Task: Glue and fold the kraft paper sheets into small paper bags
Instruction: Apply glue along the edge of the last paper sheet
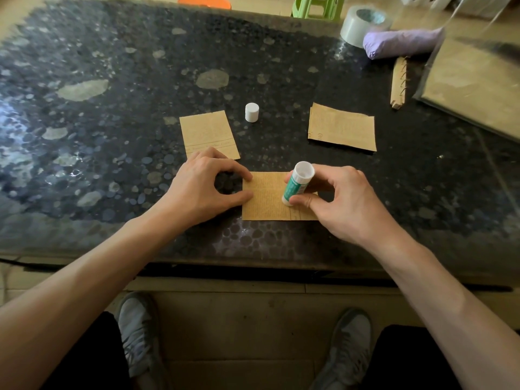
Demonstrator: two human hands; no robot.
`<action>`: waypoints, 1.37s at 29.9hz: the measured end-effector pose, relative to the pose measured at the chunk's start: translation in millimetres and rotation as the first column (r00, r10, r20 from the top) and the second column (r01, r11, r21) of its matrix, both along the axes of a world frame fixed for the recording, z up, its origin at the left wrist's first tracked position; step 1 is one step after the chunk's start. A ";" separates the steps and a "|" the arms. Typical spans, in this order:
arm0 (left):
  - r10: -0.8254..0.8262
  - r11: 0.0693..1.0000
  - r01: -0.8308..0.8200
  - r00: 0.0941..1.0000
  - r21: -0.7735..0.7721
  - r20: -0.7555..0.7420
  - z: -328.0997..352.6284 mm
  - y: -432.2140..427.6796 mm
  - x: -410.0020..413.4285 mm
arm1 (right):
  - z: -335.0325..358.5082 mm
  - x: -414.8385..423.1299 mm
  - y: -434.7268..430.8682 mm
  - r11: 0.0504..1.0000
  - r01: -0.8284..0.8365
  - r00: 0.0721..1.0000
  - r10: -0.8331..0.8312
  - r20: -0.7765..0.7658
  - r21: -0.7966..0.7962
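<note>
Two hands on one kraft sheet [267, 198] lying near the front edge of the counter [112, 80]. Left hand [201, 182] has thumb and forefinger spread, pressing the sheet's left edge flat. Right hand [346, 204] pinches the uncapped glue stick [298, 182] over its right part. White cap [251, 112] stands further back, mid-counter.

Sheet [267, 198] right edge hidden (under right hand [343, 204]); stool [315, 7] cut off.

table [112, 108] black, grey pebble speckle. near sheet [267, 198], 11 o'clock sheet [206, 130], 1 o'clock stack [342, 126] all tan. glue stick [297, 184] white, green label. cap [251, 112] white. bundle [402, 42] lilac. tape roll [363, 23] grey.
</note>
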State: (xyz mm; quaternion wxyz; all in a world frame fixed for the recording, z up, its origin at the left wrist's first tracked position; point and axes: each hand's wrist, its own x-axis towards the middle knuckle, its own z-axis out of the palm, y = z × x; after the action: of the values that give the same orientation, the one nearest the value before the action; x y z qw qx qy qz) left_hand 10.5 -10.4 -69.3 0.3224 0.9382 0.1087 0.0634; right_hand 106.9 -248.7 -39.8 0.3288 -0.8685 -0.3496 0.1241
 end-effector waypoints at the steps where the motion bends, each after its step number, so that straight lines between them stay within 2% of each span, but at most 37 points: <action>1: 0.000 1.000 0.000 1.000 0.001 -0.001 0.3 0.0 -0.2 | -0.1 -0.3 -0.6 1.000 -0.003 1.000 0.003 -0.004 -0.005; 18: 0.004 1.000 -0.004 1.000 0.005 -0.002 2.1 -1.7 -1.1 | 2.4 -7.6 -9.7 0.999 -0.045 0.999 0.044 -0.022 -0.013; 32: 0.006 1.000 -0.006 1.000 0.002 -0.018 3.1 -2.2 -1.0 | 3.8 -5.7 -14.6 0.992 -0.123 0.986 0.121 -0.113 -0.004; 36: 0.011 1.000 -0.011 1.000 -0.007 -0.019 2.4 -2.1 -0.6 | 2.1 -1.2 -17.7 0.989 -0.007 0.986 0.032 -0.163 0.149; 38: 0.006 1.000 -0.006 1.000 -0.011 -0.017 2.4 -1.9 -0.4 | 0.5 1.7 -15.6 0.977 0.054 0.994 -0.032 -0.106 0.208; 41: 0.005 1.000 -0.005 1.000 -0.009 -0.017 2.7 -1.4 -0.3 | -4.9 2.4 -9.4 0.981 0.062 0.998 -0.057 -0.033 0.186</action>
State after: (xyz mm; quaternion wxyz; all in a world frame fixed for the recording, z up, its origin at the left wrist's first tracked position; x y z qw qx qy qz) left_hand 10.2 -11.8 -66.6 0.3253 0.9371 0.1139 0.0556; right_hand 109.3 -258.1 -44.7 0.4173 -0.8420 -0.3290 0.0929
